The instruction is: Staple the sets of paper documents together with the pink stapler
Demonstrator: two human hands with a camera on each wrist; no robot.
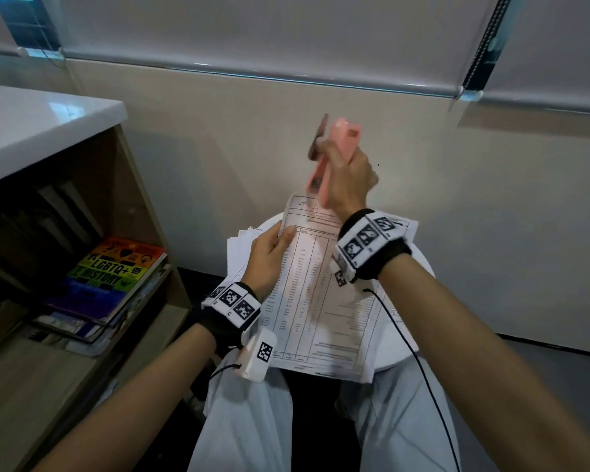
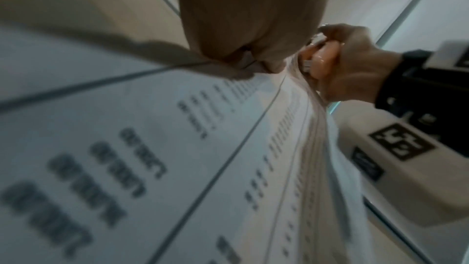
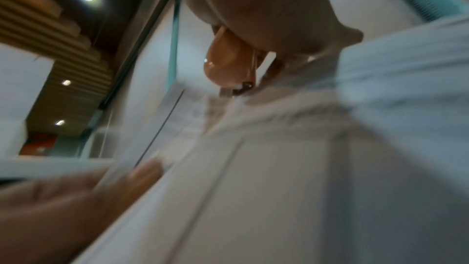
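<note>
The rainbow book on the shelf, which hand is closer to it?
Left. The left hand, holding the papers, is nearer the rainbow book; the right hand grips the stapler farther right.

Left arm: bare forearm reaching forward from the lower left, a black strap with white marker blocks round the wrist.
Left hand: raised in front of the body, thumb on top and fingers curled beneath — pinching the left edge of the paper set near its upper corner.
Right arm: bare forearm coming in from the lower right, angled up and inward; same black strap and marker blocks, a thin black cable trailing down from it.
Right hand: held higher and further out than the left — fingers wrapped round the pink stapler, its lower end at the sheets' top edge.
</note>
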